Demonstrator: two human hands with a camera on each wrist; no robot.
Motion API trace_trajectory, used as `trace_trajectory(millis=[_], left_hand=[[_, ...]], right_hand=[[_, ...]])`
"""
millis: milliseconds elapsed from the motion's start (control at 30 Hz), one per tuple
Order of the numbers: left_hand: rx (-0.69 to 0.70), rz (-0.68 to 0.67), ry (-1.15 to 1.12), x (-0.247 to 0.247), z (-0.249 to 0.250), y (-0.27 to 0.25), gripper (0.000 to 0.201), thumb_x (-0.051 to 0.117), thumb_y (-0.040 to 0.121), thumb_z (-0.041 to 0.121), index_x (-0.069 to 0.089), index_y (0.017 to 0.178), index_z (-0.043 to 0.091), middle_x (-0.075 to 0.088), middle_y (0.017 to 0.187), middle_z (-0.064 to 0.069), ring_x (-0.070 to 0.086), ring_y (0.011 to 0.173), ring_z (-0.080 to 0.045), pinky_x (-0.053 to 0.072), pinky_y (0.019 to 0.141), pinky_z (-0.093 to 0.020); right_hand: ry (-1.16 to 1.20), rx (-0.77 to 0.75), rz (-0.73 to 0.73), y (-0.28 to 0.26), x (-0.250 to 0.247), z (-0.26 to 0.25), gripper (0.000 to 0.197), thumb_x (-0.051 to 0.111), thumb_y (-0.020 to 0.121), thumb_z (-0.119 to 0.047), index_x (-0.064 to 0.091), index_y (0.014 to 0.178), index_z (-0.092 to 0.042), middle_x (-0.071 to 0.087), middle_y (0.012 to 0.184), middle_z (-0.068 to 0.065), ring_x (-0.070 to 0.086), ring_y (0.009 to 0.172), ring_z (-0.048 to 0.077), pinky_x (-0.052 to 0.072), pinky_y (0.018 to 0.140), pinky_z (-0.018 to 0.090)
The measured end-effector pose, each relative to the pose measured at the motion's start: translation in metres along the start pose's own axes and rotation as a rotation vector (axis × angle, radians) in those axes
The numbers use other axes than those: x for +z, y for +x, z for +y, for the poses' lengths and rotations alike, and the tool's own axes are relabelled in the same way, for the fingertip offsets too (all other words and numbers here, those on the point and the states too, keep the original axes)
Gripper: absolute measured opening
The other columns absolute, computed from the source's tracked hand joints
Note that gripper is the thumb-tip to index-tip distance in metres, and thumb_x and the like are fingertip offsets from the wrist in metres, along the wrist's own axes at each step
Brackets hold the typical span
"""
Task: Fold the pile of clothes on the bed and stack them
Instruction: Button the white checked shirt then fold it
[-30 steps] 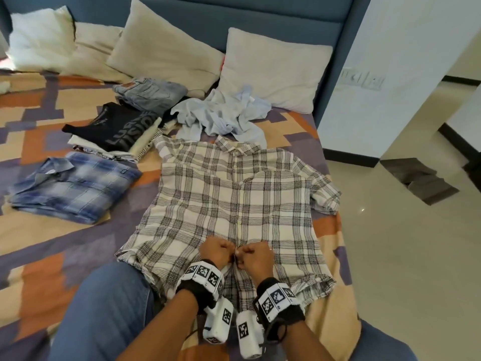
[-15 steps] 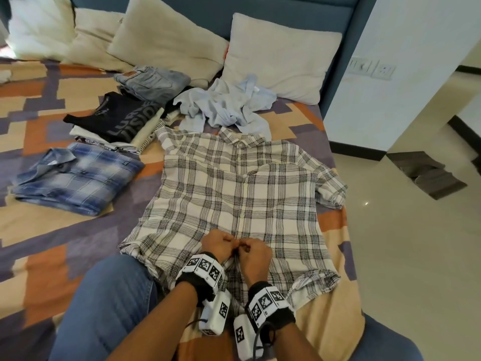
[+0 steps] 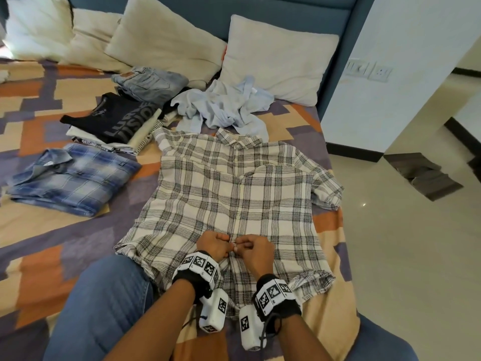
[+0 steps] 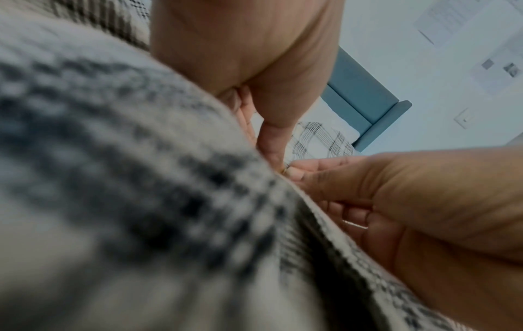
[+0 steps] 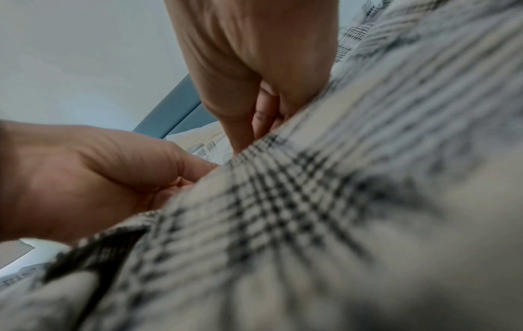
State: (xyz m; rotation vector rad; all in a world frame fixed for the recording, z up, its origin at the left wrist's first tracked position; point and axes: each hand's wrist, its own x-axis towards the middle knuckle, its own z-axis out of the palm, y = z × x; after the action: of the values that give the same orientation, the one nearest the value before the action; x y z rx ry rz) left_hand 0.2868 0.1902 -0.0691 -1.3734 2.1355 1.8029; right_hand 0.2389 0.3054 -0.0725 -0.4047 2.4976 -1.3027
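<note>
Clothes lie across the bed with the orange, purple and cream patterned cover (image 3: 39,230). Nearest the person, a cream short-sleeved shirt with black plaid lines (image 3: 234,194) is spread flat, front up, collar toward the pillows and hem toward the person's knee in blue jeans (image 3: 99,303).

Both hands meet at the shirt's front placket, low down near the hem. The left hand (image 3: 213,244) has its fingers curled, pinching the left edge of the placket; the left wrist view shows its thumb (image 4: 271,143) pressed down onto the cloth edge. The right hand (image 3: 253,250) is likewise curled, thumb and fingertips nipping the facing edge, and the two hands touch at the fingertips. Whether a button sits between them cannot be told. Below the hands the two shirt fronts part slightly.

Beyond the collar sits a crumpled pale blue shirt (image 3: 221,105), unfolded, just touching the plaid shirt's collar. To the left, a folded blue checked shirt (image 3: 73,178) lies alone. Behind it a folded black T-shirt with grey lettering (image 3: 117,118) tops a small stack of light folded garments, and folded grey-blue jeans (image 3: 151,82) rest further back. Four cream pillows (image 3: 278,56) lean against the blue-grey headboard (image 3: 260,7).
</note>
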Motion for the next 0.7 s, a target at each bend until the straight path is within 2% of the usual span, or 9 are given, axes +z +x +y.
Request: trace_trajectory(millis=[67, 200, 333, 467, 533, 600, 700], left_hand=[[0.012, -0.001, 0.007, 0.001, -0.005, 0.006, 0.02, 0.081, 0.065, 0.006, 0.067, 0.08, 0.011, 0.073, 0.082, -0.015, 0.07, 0.075, -0.029, 0.06, 0.075, -0.046], [0.07, 0.012, 0.018, 0.006, -0.008, 0.005, 0.026, 0.079, 0.073, 0.008, 0.06, 0.079, 0.025, 0.072, 0.087, -0.007, 0.069, 0.085, -0.025, 0.058, 0.082, -0.041], [0.074, 0.027, 0.036, 0.007, -0.007, 0.003, 0.021, 0.073, 0.073, 0.008, 0.061, 0.08, 0.023, 0.072, 0.089, -0.008, 0.067, 0.082, -0.026, 0.057, 0.083, -0.041], [0.062, 0.066, 0.071, 0.008, -0.002, -0.002, 0.02, 0.068, 0.078, 0.006, 0.06, 0.08, 0.024, 0.07, 0.091, -0.002, 0.066, 0.089, -0.022, 0.056, 0.085, -0.037], [0.074, 0.077, 0.048, 0.008, -0.004, -0.003, 0.019, 0.065, 0.08, 0.006, 0.06, 0.086, 0.023, 0.068, 0.095, -0.002, 0.064, 0.089, -0.02, 0.054, 0.08, -0.033], [0.078, 0.092, 0.045, 0.009, -0.005, -0.005, 0.02, 0.062, 0.082, 0.004, 0.061, 0.097, 0.019, 0.067, 0.099, -0.003, 0.061, 0.082, -0.014, 0.049, 0.069, -0.026], [0.116, 0.093, 0.095, 0.01, -0.006, -0.006, 0.023, 0.061, 0.084, 0.005, 0.062, 0.103, 0.017, 0.067, 0.1, -0.003, 0.058, 0.076, -0.008, 0.044, 0.06, -0.021]], right_hand=[[0.034, 0.029, -0.018, 0.001, 0.0, 0.001, 0.014, 0.073, 0.079, 0.006, 0.077, 0.082, -0.007, 0.065, 0.065, -0.008, 0.06, 0.054, -0.009, 0.046, 0.056, 0.003], [0.081, 0.052, -0.05, 0.004, -0.002, -0.002, 0.013, 0.067, 0.081, 0.01, 0.074, 0.083, -0.002, 0.063, 0.065, -0.006, 0.057, 0.059, -0.002, 0.045, 0.055, 0.004], [0.096, 0.028, -0.064, 0.002, -0.001, -0.003, 0.02, 0.06, 0.083, 0.011, 0.071, 0.083, -0.007, 0.064, 0.069, -0.004, 0.058, 0.064, 0.002, 0.046, 0.056, 0.006], [0.097, 0.001, -0.058, -0.002, 0.0, -0.001, 0.021, 0.06, 0.087, 0.01, 0.068, 0.086, -0.009, 0.062, 0.072, -0.005, 0.057, 0.065, 0.001, 0.047, 0.058, 0.006], [0.054, -0.018, -0.075, -0.002, -0.001, -0.002, 0.013, 0.064, 0.088, 0.005, 0.071, 0.087, -0.006, 0.064, 0.074, -0.003, 0.057, 0.066, 0.002, 0.045, 0.058, 0.005], [-0.021, -0.063, -0.092, -0.001, 0.0, -0.003, 0.009, 0.066, 0.088, 0.0, 0.074, 0.087, -0.005, 0.068, 0.079, 0.002, 0.06, 0.07, 0.008, 0.044, 0.063, 0.006], [-0.111, -0.104, -0.09, -0.003, 0.0, -0.005, 0.016, 0.062, 0.086, 0.002, 0.075, 0.081, -0.005, 0.071, 0.08, 0.005, 0.058, 0.072, 0.011, 0.044, 0.069, 0.017]])
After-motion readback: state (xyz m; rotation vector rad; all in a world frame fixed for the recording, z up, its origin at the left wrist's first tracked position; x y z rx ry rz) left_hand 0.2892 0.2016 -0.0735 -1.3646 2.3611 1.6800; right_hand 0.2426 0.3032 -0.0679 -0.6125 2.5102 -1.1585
